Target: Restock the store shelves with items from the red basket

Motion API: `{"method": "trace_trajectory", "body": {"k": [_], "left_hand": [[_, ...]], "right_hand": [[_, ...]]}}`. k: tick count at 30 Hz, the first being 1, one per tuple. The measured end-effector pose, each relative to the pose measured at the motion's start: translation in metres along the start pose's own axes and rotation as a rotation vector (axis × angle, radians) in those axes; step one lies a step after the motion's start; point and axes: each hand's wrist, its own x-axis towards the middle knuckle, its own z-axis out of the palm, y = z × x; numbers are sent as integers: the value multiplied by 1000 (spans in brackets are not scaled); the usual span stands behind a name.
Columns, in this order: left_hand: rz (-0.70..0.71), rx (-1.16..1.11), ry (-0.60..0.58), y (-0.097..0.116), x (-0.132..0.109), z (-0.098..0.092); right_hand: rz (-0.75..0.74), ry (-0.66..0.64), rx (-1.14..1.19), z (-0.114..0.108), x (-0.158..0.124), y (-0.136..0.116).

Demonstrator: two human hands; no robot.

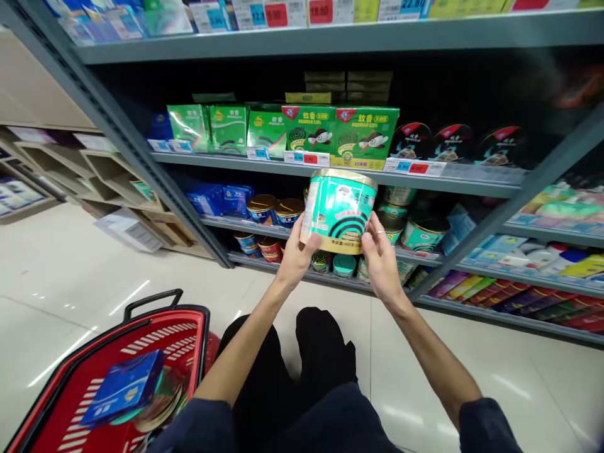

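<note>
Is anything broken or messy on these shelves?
Nothing looks broken or spilled. The left hand and right hand hold a teal tin slightly tilted; the green boxes stand in a row, and the red basket sits upright.

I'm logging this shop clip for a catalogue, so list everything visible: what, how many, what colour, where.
shelves: several, grey metal, ahead
teal tin: one, teal with gold lid, held up in front
green boxes: five, green, upper-middle shelf
dark round packs: three, black and red, same shelf, right
small tins: several, gold-lidded, shelf below
basket: one, red, floor, lower left
blue packet: one, blue, inside basket
left hand: one, fingers on tin's left side
right hand: one, fingers on tin's right side
</note>
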Motion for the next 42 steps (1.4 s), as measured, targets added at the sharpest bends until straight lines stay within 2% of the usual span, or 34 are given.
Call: {"method": "trace_trajectory", "body": {"k": [2, 6, 10, 15, 17, 21, 24, 27, 29, 32, 37, 39, 42], "left_hand": [[-46, -110, 33, -13, 5, -1], [-83, -218, 54, -40, -5, -10], [-186, -222, 13, -57, -17, -13], [-373, -253, -70, -76, -10, -3], [-464, -322, -54, -87, -8, 1], [-581, -443, -34, -113, -9, 2], [-560, -354, -101, -126, -4, 0], [-454, -228, -144, -128, 3, -1], [-439, -175, -153, -126, 4, 0], [-493, -58, -129, -125, -14, 1], [-414, 136, -98, -126, -73, -5], [-388, 182, -110, -125, -90, -9], [-433, 221, -117, -123, -96, -10]], "right_hand": [[-53, 28, -47, -8, 7, 4], [76, -65, 66, -24, 13, 33], [117, -37, 86, -36, -7, 49], [96, 111, 64, -58, -37, 48], [85, 149, 102, -67, -42, 55], [235, 98, 212, -73, -41, 76], [313, 115, 278, -74, -40, 85], [260, 225, 267, -80, -44, 86], [225, 262, 215, -87, -52, 87], [232, 239, 108, -96, -71, 90], [380, 91, 28, -94, -109, 98], [402, 114, 70, -90, -123, 103], [369, 156, 143, -92, -138, 111]]}}
